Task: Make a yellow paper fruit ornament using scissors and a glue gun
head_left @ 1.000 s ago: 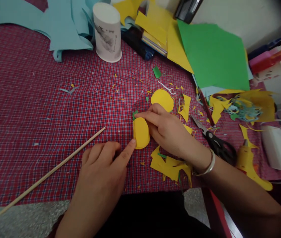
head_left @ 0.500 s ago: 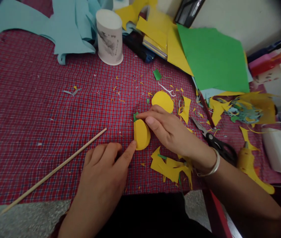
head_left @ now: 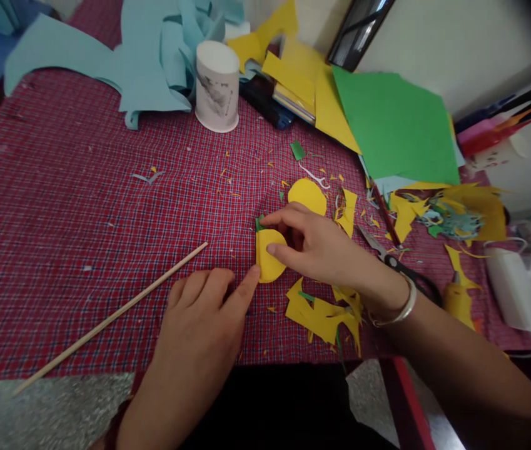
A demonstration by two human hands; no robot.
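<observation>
A folded yellow paper piece (head_left: 269, 262), half-round, lies on the red checked cloth (head_left: 59, 206). My right hand (head_left: 324, 247) pinches it from the right, the index finger along its top edge and the thumb on its face. A bit of green paper (head_left: 259, 223) shows at its upper left corner. My left hand (head_left: 199, 325) rests on the cloth with its index fingertip pressing the piece's lower left edge. A silver bangle (head_left: 399, 306) is on my right wrist.
A yellow paper circle (head_left: 307, 195) lies just behind my right hand, with yellow scraps (head_left: 321, 312) in front. Scissors (head_left: 401, 265) and a yellow glue gun (head_left: 457, 300) are to the right. A wooden stick (head_left: 110, 319) lies left. Behind are a paper cup (head_left: 217, 87), green paper (head_left: 396, 125) and blue paper (head_left: 152, 62).
My right hand's fingers have shifted on the yellow piece, the thumb now pressing its face. The left index finger stays at its lower edge. The view has tilted slightly.
</observation>
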